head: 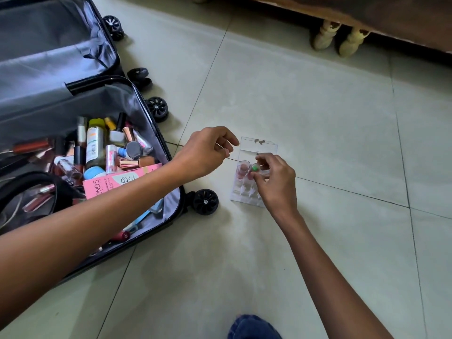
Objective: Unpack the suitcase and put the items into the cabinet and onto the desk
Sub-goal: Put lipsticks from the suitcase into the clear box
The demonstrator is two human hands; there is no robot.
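Head view looks down on a clear plastic organizer [259, 148] lying flat on the tiled floor [318, 106], just right of the open suitcase [146, 113]. The right hand [276, 178] is over the organizer's middle, its thumb and fingertips pinching a small green-topped item [255, 167] just above the slots. Beside that item a pinkish tube [242, 170] stands in one of the compartments; the other slots are too clear and blurred to read. The left hand [205, 152] hovers near the organizer's upper left corner, apart from it, fingers loosely curled with nothing seen in them. The left forearm reaches across the lower corner of the suitcase. The suitcase lies open on the floor at the left, grey lining showing in both halves. Its near half is heaped with cosmetics: a pink box [110, 182] near the front edge, a bottle with a yellow cap [95, 143] further back, and lip glosses, nail polish and small tubes piled around them. A black-rimmed see-through pouch [36, 187] sits at the far left of that half. Black wheels [205, 201] stick out along the suitcase's right side. At the top right stands dark wooden furniture [367, 13] on pale turned legs [325, 35]. A knee in blue denim [254, 327] shows at the bottom edge.
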